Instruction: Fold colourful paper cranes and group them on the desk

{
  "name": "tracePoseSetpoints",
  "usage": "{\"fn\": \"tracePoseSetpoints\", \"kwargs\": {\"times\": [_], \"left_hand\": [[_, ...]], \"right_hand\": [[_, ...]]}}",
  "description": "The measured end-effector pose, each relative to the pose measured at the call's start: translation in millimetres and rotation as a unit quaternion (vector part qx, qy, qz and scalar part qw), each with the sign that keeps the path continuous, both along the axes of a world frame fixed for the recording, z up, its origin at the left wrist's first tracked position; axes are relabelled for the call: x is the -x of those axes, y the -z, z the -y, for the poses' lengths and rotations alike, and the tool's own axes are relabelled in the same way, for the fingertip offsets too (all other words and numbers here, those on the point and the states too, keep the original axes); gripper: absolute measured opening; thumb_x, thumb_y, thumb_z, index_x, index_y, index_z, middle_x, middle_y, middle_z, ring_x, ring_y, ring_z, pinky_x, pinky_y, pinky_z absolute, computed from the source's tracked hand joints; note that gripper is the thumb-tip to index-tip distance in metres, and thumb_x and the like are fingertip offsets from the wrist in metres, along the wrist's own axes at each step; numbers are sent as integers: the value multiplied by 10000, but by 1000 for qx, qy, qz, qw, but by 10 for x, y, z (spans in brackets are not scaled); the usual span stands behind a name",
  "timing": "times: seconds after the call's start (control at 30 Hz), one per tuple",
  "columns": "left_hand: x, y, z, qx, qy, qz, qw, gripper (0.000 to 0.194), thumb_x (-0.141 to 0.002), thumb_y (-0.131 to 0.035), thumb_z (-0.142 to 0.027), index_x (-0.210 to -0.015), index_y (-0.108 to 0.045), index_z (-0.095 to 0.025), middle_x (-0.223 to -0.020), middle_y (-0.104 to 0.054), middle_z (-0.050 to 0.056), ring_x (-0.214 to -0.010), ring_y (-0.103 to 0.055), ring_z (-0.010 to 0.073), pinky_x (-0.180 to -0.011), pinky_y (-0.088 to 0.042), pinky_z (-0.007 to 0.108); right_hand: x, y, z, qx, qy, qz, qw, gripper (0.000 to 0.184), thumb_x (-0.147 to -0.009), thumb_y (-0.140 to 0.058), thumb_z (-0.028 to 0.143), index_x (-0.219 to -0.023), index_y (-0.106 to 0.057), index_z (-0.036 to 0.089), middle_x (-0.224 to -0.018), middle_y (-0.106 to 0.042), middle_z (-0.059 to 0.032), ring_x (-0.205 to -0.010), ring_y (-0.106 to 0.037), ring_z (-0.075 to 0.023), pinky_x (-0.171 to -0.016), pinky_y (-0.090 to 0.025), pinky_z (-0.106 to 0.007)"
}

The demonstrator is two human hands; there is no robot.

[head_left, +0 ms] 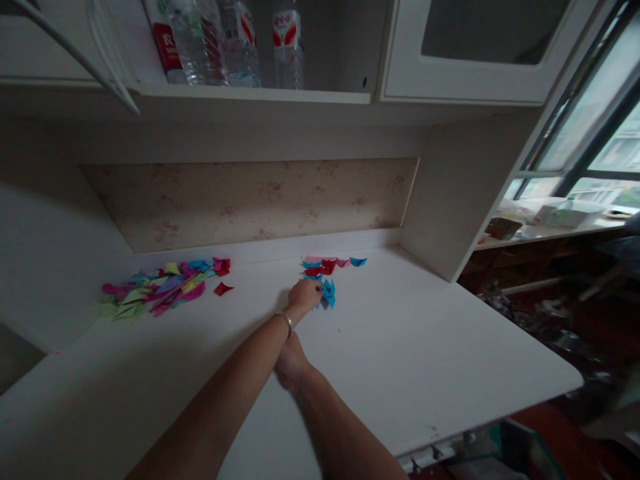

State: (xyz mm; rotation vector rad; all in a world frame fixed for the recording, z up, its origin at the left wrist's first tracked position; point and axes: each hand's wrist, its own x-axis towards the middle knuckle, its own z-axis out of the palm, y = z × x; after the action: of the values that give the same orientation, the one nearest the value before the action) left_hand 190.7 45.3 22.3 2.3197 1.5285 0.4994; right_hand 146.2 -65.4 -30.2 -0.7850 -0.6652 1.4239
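Observation:
My left hand (304, 293), with a bracelet (286, 323) on its wrist, reaches to the back middle of the white desk (425, 347). Its fingers are closed at the edge of a blue folded paper piece (329, 293) with pointed corners. Crossed under the left wrist is my right hand (292, 360); its fingers are hidden behind the left arm. Just beyond my left hand lie red folded papers (327, 266), a pink one (343, 263) and a blue one (358, 262). A large heap of colourful folded papers (170, 288) lies at the left.
A single red paper piece (223, 289) sits beside the heap. Overhead, an open shelf (330, 97) holds plastic bottles (289, 47), next to a cabinet door (400, 73). A side panel (450, 200) bounds the desk at right, near a window (580, 140).

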Motion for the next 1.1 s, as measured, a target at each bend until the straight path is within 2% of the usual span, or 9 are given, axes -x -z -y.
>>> {"fn": "tracePoseSetpoints", "kwargs": {"times": [0.17, 0.27, 0.37, 0.47, 0.63, 0.77, 0.87, 0.97, 1.1], "left_hand": [[70, -46, -63, -1, 8, 41, 999, 175, -704, -627, -319, -806, -732, -223, -863, -719, 65, -793, -631, 196, -685, -428, 263], [202, -132, -118, 15, 42, 76, 996, 179, -653, -677, -344, -752, -727, -203, -783, -708, 34, -741, -617, 175, -642, -413, 236], [474, -221, -137, 28, 63, 112, 991, 237, -668, -659, -396, -741, -719, -179, -717, -682, 9, -684, -589, 152, -600, -397, 223], [885, -253, -97, 41, 45, 153, 986, 301, -710, -601, -435, -761, -697, -155, -667, -645, 5, -642, -557, 147, -567, -380, 227], [1646, -133, 123, 86, -11, 266, 960, 302, -677, -626, -457, -709, -641, -156, -636, -601, -12, -633, -520, 142, -597, -375, 235], [2047, 24, 431, 118, -48, 333, 934, 296, -675, -639, -464, -685, -613, -169, -619, -567, -29, -594, -477, 119, -563, -347, 220], [2176, 94, 660, 159, -81, 367, 913, 306, -696, -625, -484, -704, -601, -179, -552, -492, -56, -501, -391, 93, -488, -278, 214], [2212, 110, 807, 191, -86, 392, 896, 322, -688, -630, -496, -691, -582, -177, -520, -426, -69, -463, -324, 78, -455, -230, 219], [2213, 107, 884, 252, -52, 418, 871, 346, -682, -628, -518, -695, -554, -180, -506, -357, -83, -440, -272, 69, -437, -187, 226]], "right_hand": [[17, -8, -10, 3, -28, 47, 998, 204, -636, -684, 302, -710, -599, 132, -563, -591, -11, -497, -478, -107, -462, -364, -225], [30, -47, -11, 12, -58, 76, 995, 151, -649, -627, 284, -677, -581, 142, -492, -531, 28, -420, -437, -82, -413, -314, -207], [36, -96, 1, 28, -63, 73, 995, 177, -638, -618, 287, -739, -595, 144, -492, -529, 45, -395, -435, -71, -398, -304, -198], [36, -129, 14, 48, -65, 63, 995, 222, -620, -622, 282, -792, -603, 144, -483, -528, 57, -380, -423, -65, -389, -290, -198], [49, -147, 28, 53, -64, 74, 994, 227, -618, -648, 287, -789, -596, 146, -495, -548, 54, -378, -424, -59, -399, -288, -203], [78, -134, 37, 43, -61, 99, 992, 273, -636, -683, 352, -792, -592, 148, -503, -534, 57, -393, -422, -59, -406, -283, -204], [102, -98, 35, 32, -65, 137, 988, 297, -655, -691, 399, -796, -592, 157, -509, -524, 59, -389, -409, -57, -404, -265, -205], [124, -59, 32, 14, -60, 167, 984, 307, -675, -680, 436, -787, -594, 164, -501, -504, 60, -387, -387, -59, -405, -253, -209], [149, -65, 58, 12, -29, 206, 978, 350, -674, -676, 491, -788, -602, 168, -488, -473, 58, -403, -366, -71, -413, -252, -221]]}}
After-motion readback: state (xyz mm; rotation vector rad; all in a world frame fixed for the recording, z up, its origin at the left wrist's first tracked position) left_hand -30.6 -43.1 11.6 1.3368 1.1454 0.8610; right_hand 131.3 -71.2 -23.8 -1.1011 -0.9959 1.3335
